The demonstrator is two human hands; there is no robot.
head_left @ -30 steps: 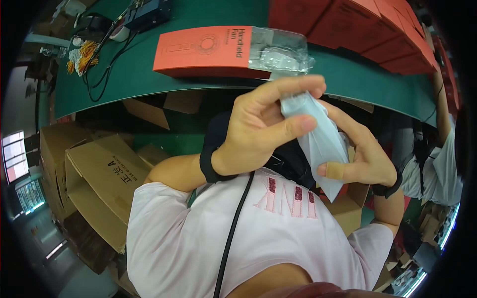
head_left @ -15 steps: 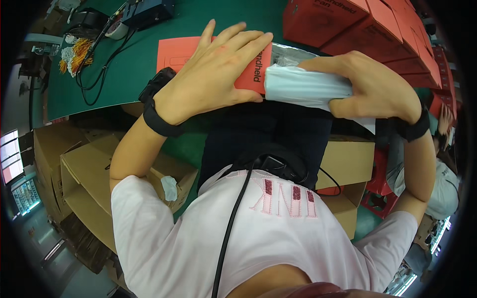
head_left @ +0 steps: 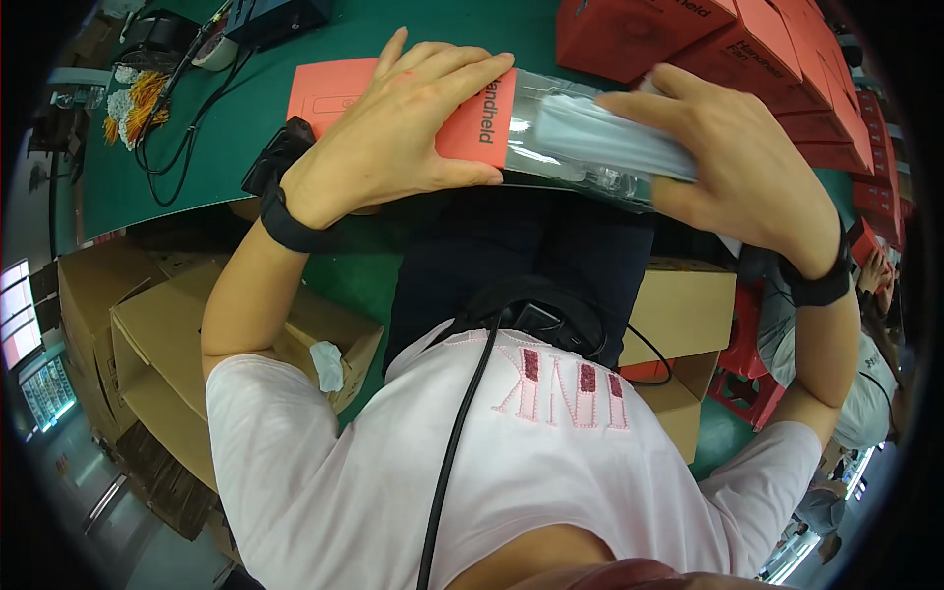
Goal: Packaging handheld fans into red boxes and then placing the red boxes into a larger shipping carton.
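My left hand (head_left: 398,133) lies flat on a flat red box (head_left: 334,93) at the near edge of the green table (head_left: 187,167), fingers spread across its end. A clear plastic tray (head_left: 580,177) sticks out of that box's right end. My right hand (head_left: 733,162) grips a pale grey-blue bagged item (head_left: 610,138) and holds it against the clear tray. Both wrists wear black bands.
A stack of red boxes (head_left: 747,49) fills the table's far right. Black cables and a dark device (head_left: 265,20) lie at the far left. Open cardboard cartons (head_left: 147,344) stand on the floor to my left, another carton (head_left: 678,305) to my right.
Both hands came down from in front of my chest to the table. The left hand now presses the red box and the right has brought the bagged item to the tray.
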